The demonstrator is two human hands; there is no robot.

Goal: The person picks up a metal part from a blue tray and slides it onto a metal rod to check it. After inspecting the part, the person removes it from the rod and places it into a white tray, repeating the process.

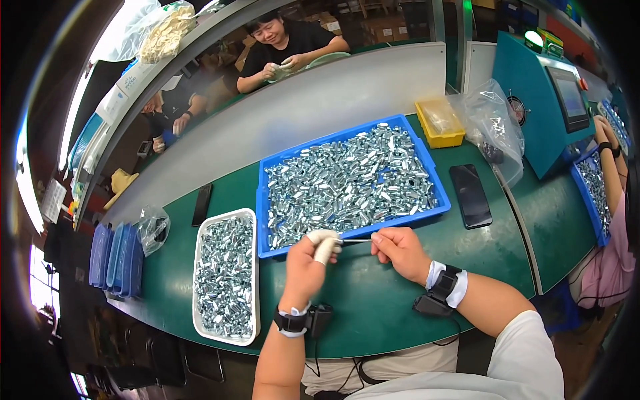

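Note:
My left hand (308,264), with pale covers on its thumb and a finger, is closed in a pinch in front of the blue tray. A small metal part, mostly hidden, sits at those fingertips. My right hand (404,252) pinches one end of a thin metal rod (357,241), whose other end meets the left fingertips. Behind both hands, the blue tray (437,212) holds a heap of shiny silvery metal pieces (353,180). To the left, a white tray (256,293) is filled with similar metal pieces (225,280).
The green table (373,327) also bears a black phone (471,195), a dark flat device (202,205), a yellow bin (445,140), plastic bags (493,127) and blue bins (120,260). A teal machine (540,107) stands right. Co-workers sit beyond the grey partition (373,87) and at right.

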